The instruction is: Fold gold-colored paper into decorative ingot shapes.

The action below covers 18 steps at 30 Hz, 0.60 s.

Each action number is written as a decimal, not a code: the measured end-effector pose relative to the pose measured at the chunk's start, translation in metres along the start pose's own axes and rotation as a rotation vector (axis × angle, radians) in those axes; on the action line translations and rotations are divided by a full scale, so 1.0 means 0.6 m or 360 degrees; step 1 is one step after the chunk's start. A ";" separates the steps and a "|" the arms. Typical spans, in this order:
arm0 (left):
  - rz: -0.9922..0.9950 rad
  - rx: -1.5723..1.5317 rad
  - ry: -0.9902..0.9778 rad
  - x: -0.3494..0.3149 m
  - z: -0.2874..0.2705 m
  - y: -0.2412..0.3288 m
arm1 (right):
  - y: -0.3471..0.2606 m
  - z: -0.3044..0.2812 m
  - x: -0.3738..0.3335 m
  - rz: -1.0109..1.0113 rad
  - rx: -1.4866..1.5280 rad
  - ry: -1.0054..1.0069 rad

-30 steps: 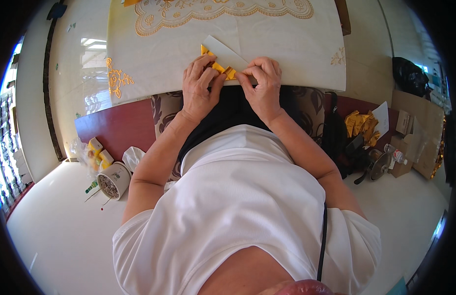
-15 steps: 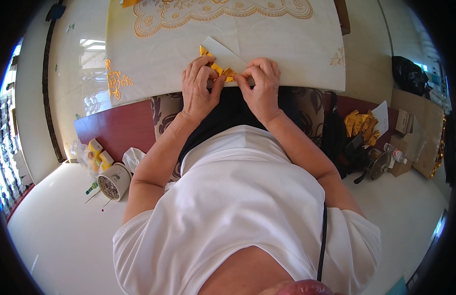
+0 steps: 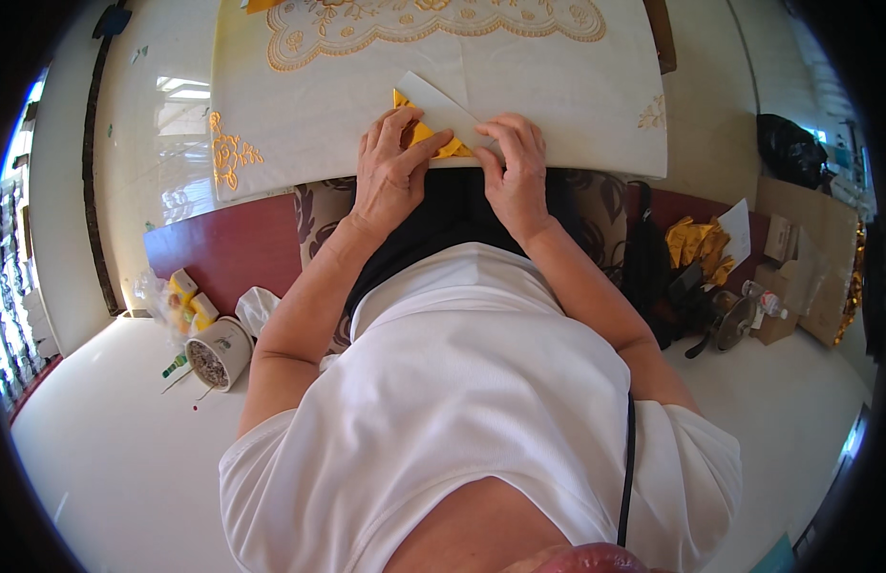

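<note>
A folded piece of gold foil paper [image 3: 450, 148] lies at the near edge of the cloth-covered table, along a white sheet of paper [image 3: 433, 97]. Whether the two are joined I cannot tell. My left hand [image 3: 390, 170] is closed on the gold foil paper, its thumb stretched across the foil and its fingertips curled over the left part. At the right end of the white sheet is my right hand [image 3: 517, 172], with thumb and index finger around the sheet's corner, just right of the foil's tip. The fingers hide part of both papers.
An embroidered white tablecloth [image 3: 558, 95] covers the table ahead. On the bench to my right are crumpled gold foil [image 3: 699, 244], a glass lid [image 3: 734, 325], a bottle [image 3: 768, 300] and cardboard boxes [image 3: 775, 282]. To my left stands a white tub [image 3: 221, 353] beside yellow packets [image 3: 183, 285].
My right fingers have left the gold tip and moved slightly right and up to the white sheet's corner. My left thumb has slid right across the foil, which looks smoother.
</note>
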<state>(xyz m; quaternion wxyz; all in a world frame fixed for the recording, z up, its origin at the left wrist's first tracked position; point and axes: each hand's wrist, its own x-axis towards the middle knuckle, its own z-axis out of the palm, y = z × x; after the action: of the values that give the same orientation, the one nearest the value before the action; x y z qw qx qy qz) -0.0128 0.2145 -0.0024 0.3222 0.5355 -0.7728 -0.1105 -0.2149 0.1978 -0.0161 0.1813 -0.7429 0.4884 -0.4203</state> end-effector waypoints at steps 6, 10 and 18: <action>0.0033 0.0014 0.0046 -0.002 0.004 -0.005 | 0.004 -0.024 0.028 0.0068 0.0078 -0.0022; 0.0026 -0.0012 0.0061 -0.006 0.005 -0.005 | -0.008 -0.005 0.070 0.0266 0.0489 -0.0057; -0.0004 -0.0070 0.0073 -0.010 0.009 -0.006 | 0.002 0.043 0.126 0.0349 0.0536 -0.0195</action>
<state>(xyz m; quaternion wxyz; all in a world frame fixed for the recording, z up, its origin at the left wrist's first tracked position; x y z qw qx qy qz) -0.0119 0.2173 -0.0108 0.3514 0.5316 -0.7619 -0.1155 -0.1821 0.1275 0.0017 0.3768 -0.6687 0.4773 -0.4278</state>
